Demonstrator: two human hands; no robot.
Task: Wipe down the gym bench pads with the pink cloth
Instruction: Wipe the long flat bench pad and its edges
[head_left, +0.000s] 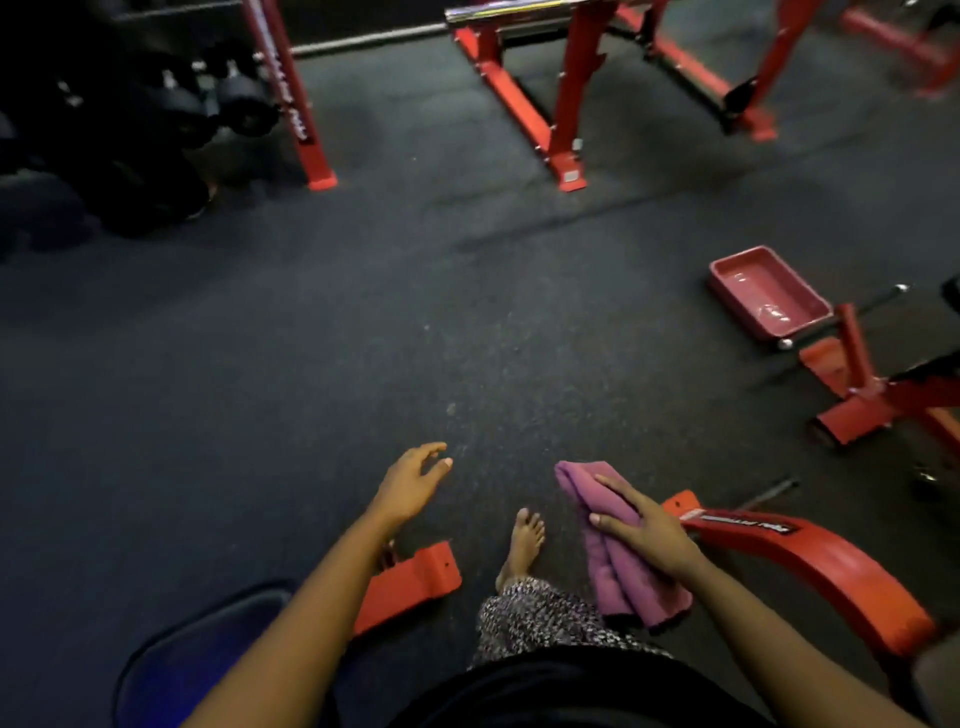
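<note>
My right hand (641, 525) grips the folded pink cloth (613, 561), which hangs in the air above the floor at the lower middle right. My left hand (413, 480) is held out over the dark floor with its fingers loosely spread and nothing in it. A dark blue bench pad (171, 670) shows at the bottom left, partly hidden behind my left forearm. To the right of the cloth curves a red bench frame (810, 561).
A bare foot (524, 540) stands on the black rubber floor (363, 338). A red basin with water (769, 291) sits at the right beside another red bench base (862, 400). Red rack legs (566, 104) and black dumbbells (228, 104) line the far side.
</note>
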